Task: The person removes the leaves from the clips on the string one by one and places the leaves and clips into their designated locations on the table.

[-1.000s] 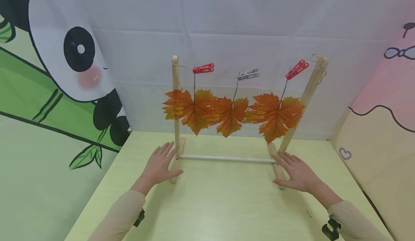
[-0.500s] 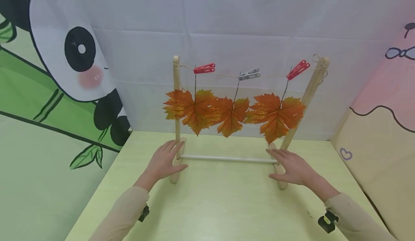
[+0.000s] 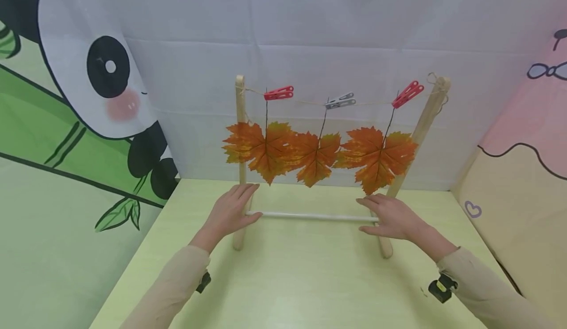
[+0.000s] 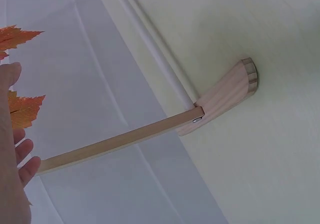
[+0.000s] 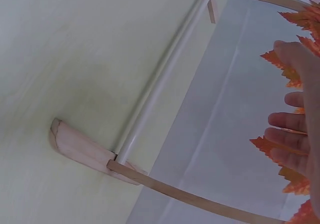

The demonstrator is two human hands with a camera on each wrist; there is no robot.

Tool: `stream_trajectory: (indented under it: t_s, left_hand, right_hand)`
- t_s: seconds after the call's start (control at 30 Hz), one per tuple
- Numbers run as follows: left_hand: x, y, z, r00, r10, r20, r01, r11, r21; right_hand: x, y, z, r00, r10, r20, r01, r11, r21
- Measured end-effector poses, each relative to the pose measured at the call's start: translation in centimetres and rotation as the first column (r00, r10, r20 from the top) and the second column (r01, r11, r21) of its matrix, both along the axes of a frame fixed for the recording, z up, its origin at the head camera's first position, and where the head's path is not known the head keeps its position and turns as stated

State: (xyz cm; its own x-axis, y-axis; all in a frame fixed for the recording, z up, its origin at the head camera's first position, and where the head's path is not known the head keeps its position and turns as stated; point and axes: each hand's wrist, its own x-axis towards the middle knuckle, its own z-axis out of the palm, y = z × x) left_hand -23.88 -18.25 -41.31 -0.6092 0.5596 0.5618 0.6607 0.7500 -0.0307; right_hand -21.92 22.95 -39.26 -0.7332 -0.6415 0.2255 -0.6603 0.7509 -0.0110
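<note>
My left hand [image 3: 228, 213] is held with fingers extended before the left wooden post [image 3: 240, 105] of a small stand. My right hand [image 3: 392, 218] mirrors it by the right post [image 3: 426, 120]. Neither grips anything; both wrist views put the fingers above the white rod [image 3: 310, 216], apart from it. A string joins the post tops. From it hang three orange maple leaves [image 3: 266, 149], a left red clothespin [image 3: 278, 93], a grey clothespin [image 3: 340, 102] and a right red clothespin [image 3: 408, 94] holding their stems. The hands partly hide the stand's wooden feet [image 3: 384, 248].
The stand rests on a pale yellow table [image 3: 292, 275]. Behind it hangs a white cloth [image 3: 328, 19]. A printed panda panel [image 3: 71, 181] borders the left side, and a pink and cream panel [image 3: 522, 211] the right.
Both hands have drifted inward and slightly upward in the head view, toward each other. The stand, leaves and clothespins look unchanged.
</note>
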Motion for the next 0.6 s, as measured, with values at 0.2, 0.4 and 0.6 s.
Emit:
stream_trajectory:
  t_s: [0.2, 0.4, 0.6]
  left_hand:
    - [-0.3, 0.6, 1.2, 0.998, -0.013, -0.056, 0.013, 1.0, -0.003]
    - [-0.6, 0.9, 2.4, 0.996, -0.025, -0.087, 0.025, 1.0, -0.004]
    - [-0.9, 1.3, 3.6, 0.991, -0.041, -0.126, 0.042, 0.999, 0.006]
  right_hand:
    - [-0.4, -0.7, 1.1, 1.0, 0.018, -0.01, -0.018, 1.0, 0.011]
    - [-0.6, -1.3, 2.4, 1.0, 0.026, -0.003, -0.026, 1.0, 0.018]
    - [-0.6, -1.8, 3.4, 0.999, 0.046, -0.007, -0.046, 0.999, -0.003]
